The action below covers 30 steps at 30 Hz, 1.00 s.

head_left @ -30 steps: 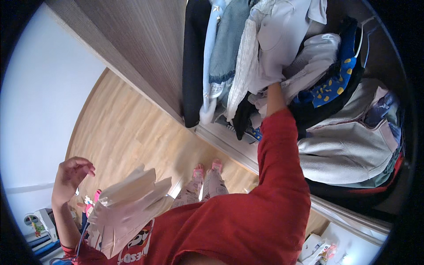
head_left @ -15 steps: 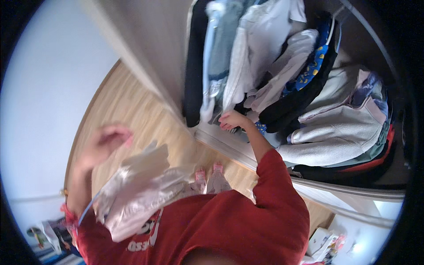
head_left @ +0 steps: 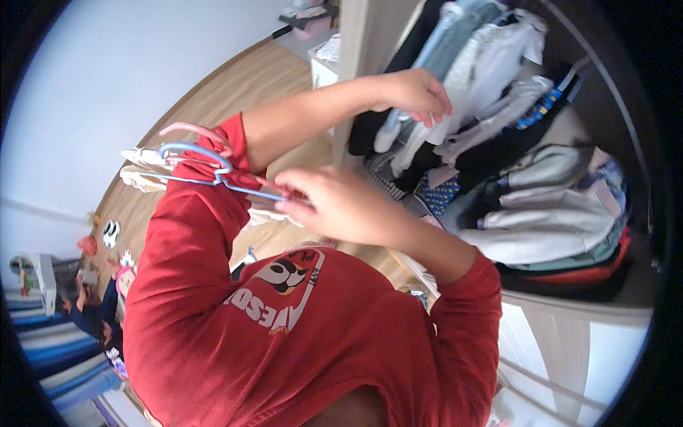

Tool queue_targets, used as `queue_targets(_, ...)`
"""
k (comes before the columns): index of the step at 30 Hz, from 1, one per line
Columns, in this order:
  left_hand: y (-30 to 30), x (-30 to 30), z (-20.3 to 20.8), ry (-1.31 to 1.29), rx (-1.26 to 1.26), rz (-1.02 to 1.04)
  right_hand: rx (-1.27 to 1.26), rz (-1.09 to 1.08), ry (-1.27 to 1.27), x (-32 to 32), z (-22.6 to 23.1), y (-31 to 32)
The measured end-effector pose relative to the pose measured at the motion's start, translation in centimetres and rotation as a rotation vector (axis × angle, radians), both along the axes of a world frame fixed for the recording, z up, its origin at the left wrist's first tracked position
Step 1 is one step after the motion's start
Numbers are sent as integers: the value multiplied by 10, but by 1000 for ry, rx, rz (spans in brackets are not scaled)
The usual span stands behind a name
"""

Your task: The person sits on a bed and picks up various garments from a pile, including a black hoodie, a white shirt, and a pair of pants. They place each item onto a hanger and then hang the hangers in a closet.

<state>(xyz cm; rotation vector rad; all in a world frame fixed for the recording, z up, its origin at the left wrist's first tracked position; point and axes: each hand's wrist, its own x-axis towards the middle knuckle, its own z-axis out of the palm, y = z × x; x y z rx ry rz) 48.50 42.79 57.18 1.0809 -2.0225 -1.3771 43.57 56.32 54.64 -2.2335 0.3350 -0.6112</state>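
Observation:
My left hand [head_left: 420, 98] reaches across to the right, in front of the hung clothes. Its fingers hang loosely bent and apart, with nothing visible in them. Below that forearm, my right hand [head_left: 334, 205] has its fingers closed on the end of a light blue clothes hanger [head_left: 245, 188]. A pink hanger [head_left: 196, 129] lies close beside the blue one, both against my red left sleeve. White cloth [head_left: 142, 179] shows beyond that sleeve, partly hidden by it. Nearest to my left hand hangs a whitish garment [head_left: 469, 82].
An open wardrobe holds hung clothes and, at right, a pile of folded clothes with a light grey top [head_left: 548, 220] on it. The wardrobe's side panel [head_left: 363, 50] stands upright before me. Another person [head_left: 96, 309] is at lower left, near a blue-striped surface [head_left: 64, 356].
My left hand has swung from the left over to the wardrobe. My right hand has left the hung clothes and now grips the blue hanger. The view has turned and shows more room at left.

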Motion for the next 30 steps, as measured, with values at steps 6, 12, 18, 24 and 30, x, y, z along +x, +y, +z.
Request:
queue_targets(6,1,-73,-71,8,-4,-199,458,-79,-187,-38,-33,29)
queue_targets(12,46,-150,-121,-661,-955,-593,669,-414,-347,-118,-7,42)
queue_targets(18,120,-152,-23,-277,-437,-732,748,-702,-436,-214,30,59)
queue_targets(24,147,-150,0,861,557,-672,674,-763,-374,-260,72,99)
queue_targets(30,161,-178,9,958,578,-357,618,-924,-370,-287,74,117)
